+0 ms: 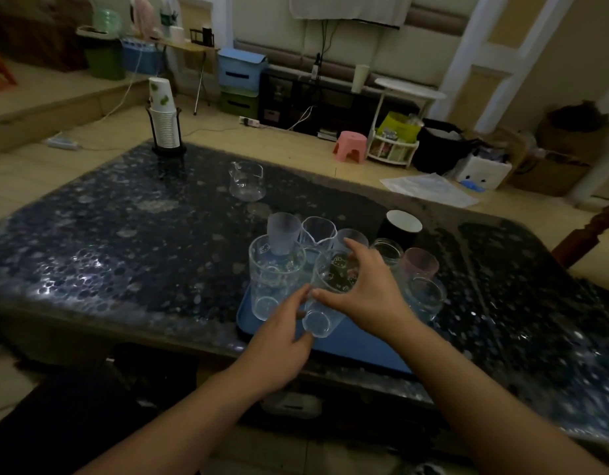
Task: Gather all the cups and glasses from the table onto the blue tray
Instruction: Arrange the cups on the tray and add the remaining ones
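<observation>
The dark speckled table (124,234) fills the middle of the frame, and the blue tray (371,344) sits at its near edge, lower centre, already crowded so that only its front strip is bare. On it stand a tall clear glass (274,279) with a frosted cup (284,233) nested in it, more clear glasses behind, and a jar (387,252), a pinkish cup (419,264) and a round glass (426,296) toward the right. Both hands meet on a tilted printed glass (325,296) over the tray's front: the right hand (368,289) curls over its upper side, the left hand (282,341) pinches near its base, probably steadying it while it is fitted into the gap (the neighbours leave little room). Still off the tray are a glass pitcher (246,181) at upper centre and a dark mug (400,228) just behind the tray's right end. A rack of paper cups (164,121) stands at the table's far left corner; reaching past the packed glasses could knock them.
</observation>
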